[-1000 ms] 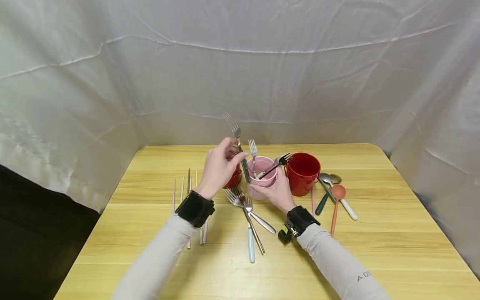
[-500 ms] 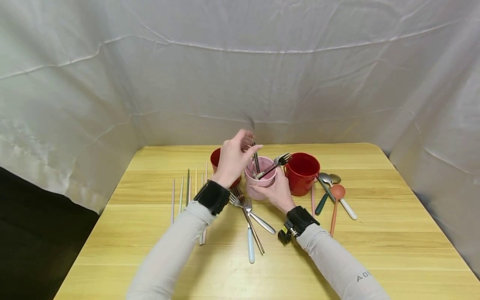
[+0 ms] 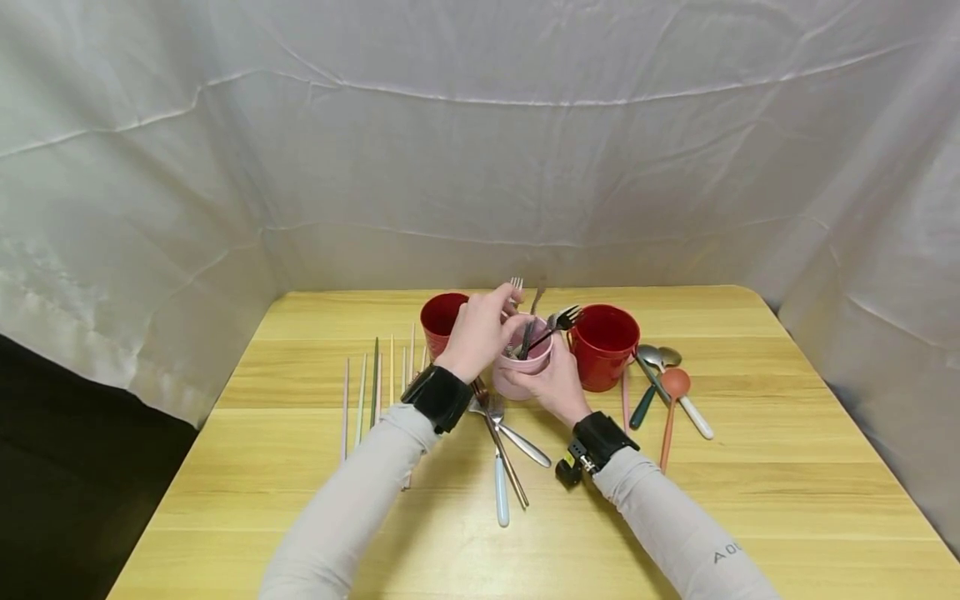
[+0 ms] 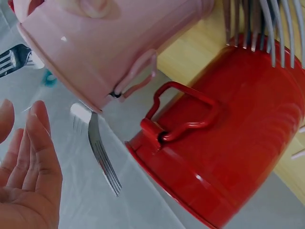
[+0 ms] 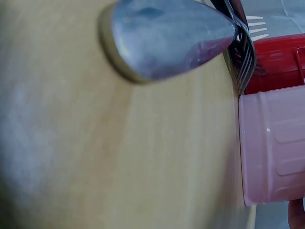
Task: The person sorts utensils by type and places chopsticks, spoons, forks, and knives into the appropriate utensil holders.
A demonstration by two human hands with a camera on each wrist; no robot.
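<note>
A small pink bucket (image 3: 513, 385) stands mid-table, and my right hand (image 3: 555, 382) grips its side near the rim. Right at the opening is my left hand (image 3: 480, 333), its fingers loose around nothing; the left wrist view shows the left hand (image 4: 31, 171) apart from the forks. A dark-handled fork (image 3: 527, 333) leans inside the bucket, handle down. Beside it a black fork (image 3: 567, 317) tilts out over the right rim. The tines of a silver fork (image 3: 517, 284) show behind my left fingers.
Red buckets stand left (image 3: 441, 315) and right (image 3: 604, 350) of the pink one. Several forks (image 3: 510, 467) lie crossed in front. Chopsticks (image 3: 375, 383) are spread at left. Spoons, including an orange spoon (image 3: 676, 385), lie at right. Grey cloth (image 3: 480, 167) hangs behind the table.
My left hand has moved right, lowered the dark-handled fork into the pink bucket and let it go. The right hand has kept its grip on the bucket.
</note>
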